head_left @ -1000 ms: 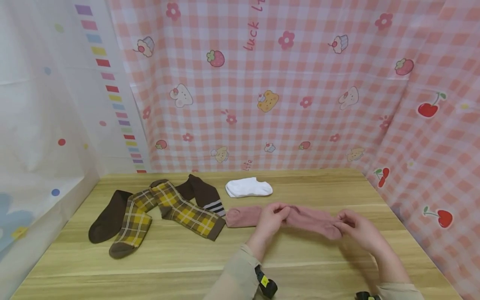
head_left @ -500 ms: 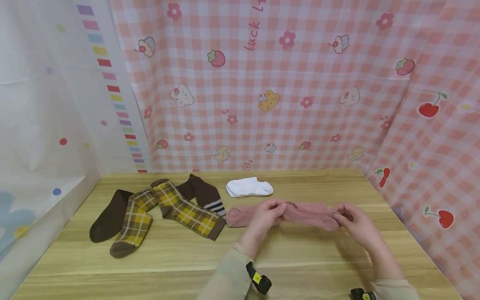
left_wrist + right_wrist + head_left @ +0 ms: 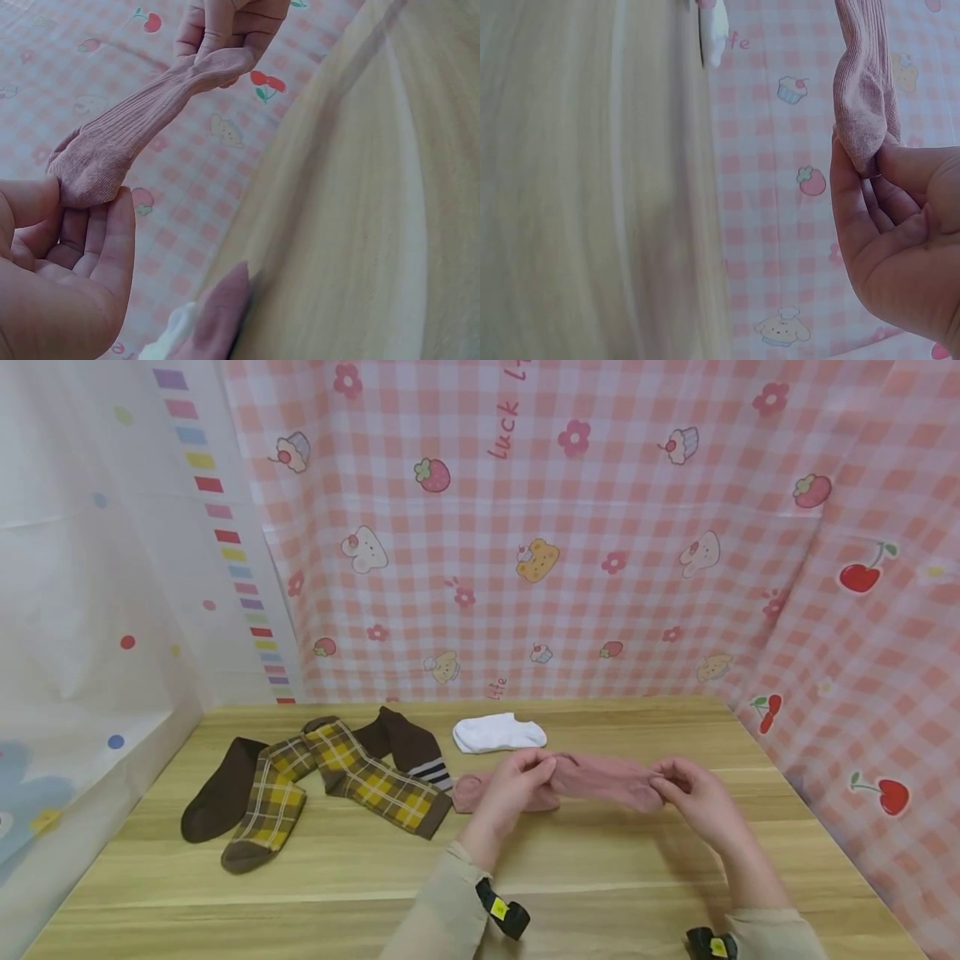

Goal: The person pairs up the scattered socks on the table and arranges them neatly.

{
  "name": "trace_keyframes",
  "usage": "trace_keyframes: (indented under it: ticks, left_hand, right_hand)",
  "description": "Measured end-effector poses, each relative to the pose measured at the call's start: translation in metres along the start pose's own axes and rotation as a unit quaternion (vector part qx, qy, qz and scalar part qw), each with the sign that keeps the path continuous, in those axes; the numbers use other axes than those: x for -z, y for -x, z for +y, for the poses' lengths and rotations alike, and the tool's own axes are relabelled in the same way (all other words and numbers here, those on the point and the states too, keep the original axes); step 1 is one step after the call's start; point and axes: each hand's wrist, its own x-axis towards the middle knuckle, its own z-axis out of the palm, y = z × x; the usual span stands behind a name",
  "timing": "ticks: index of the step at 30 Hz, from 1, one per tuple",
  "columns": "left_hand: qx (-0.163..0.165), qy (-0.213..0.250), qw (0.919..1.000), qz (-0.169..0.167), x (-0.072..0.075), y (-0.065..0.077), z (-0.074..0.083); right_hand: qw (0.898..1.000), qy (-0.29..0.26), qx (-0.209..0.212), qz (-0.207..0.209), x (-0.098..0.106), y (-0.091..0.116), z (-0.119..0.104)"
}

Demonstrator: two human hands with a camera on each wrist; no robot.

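A ribbed pink sock (image 3: pixel 606 779) is stretched sideways above the table between my two hands. My left hand (image 3: pixel 506 797) pinches its left end between thumb and fingers. At the other end, my right hand (image 3: pixel 699 806) pinches the sock's tip, seen close in the right wrist view with the sock (image 3: pixel 862 105) rising from the fingertips. In the left wrist view the ribbed sock (image 3: pixel 124 142) runs from one hand to the other, off the tabletop. A second pink sock (image 3: pixel 470 793) lies flat on the table, partly hidden behind my left hand.
White ankle socks (image 3: pixel 498 732) lie behind the pink ones. To the left, brown-and-yellow plaid socks (image 3: pixel 375 781) overlap dark brown socks (image 3: pixel 223 793), one with pale stripes. The wooden table (image 3: pixel 300 910) ends at a checked pink curtain (image 3: pixel 480 568) behind and right.
Both hands have shifted left and slightly farther from me, carrying the stretched pink sock with them. The right end of the lying pink sock now shows below it. The other socks stay put.
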Motion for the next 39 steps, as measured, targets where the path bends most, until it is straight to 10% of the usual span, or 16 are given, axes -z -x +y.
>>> trace_keyframes:
  ticks: [17, 26, 39]
  left_hand:
    - [-0.051, -0.044, 0.9964, 0.052, 0.031, 0.005, 0.015]
    - [-0.059, -0.019, 0.9945, 0.085, 0.043, 0.004, 0.011]
    - [-0.096, -0.123, 0.9770, 0.146, 0.062, 0.007, 0.010]
  right_hand:
    - [0.985, -0.154, 0.057, -0.047, -0.015, -0.013, -0.017]
    - [0.986, -0.140, 0.039, -0.081, -0.028, -0.021, -0.024]
    - [0.988, -0.121, 0.036, -0.089, -0.052, -0.035, -0.028]
